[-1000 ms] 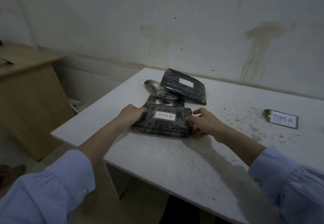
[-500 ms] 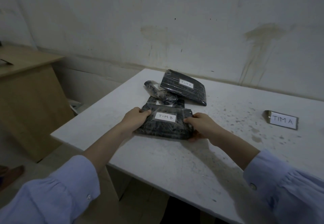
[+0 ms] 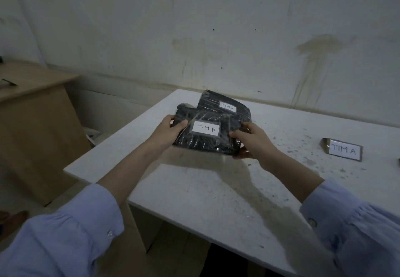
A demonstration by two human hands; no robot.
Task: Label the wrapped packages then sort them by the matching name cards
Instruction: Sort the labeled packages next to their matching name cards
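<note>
Head view shows our left hand (image 3: 171, 130) and right hand (image 3: 252, 140) gripping the TIM B package (image 3: 205, 135) by its two ends, fingers (image 3: 236, 134) clenched over the wrap, lifted just clear of the worktop (image 3: 216, 190). Beyond our fingers lies the TIM A package (image 3: 225, 105). Labelling looks done on both; we judge sorting is in hand. Off to our right stands the TIM A card (image 3: 344, 149), the wrong match. No TIM B card shows, so next we must find it.
</note>
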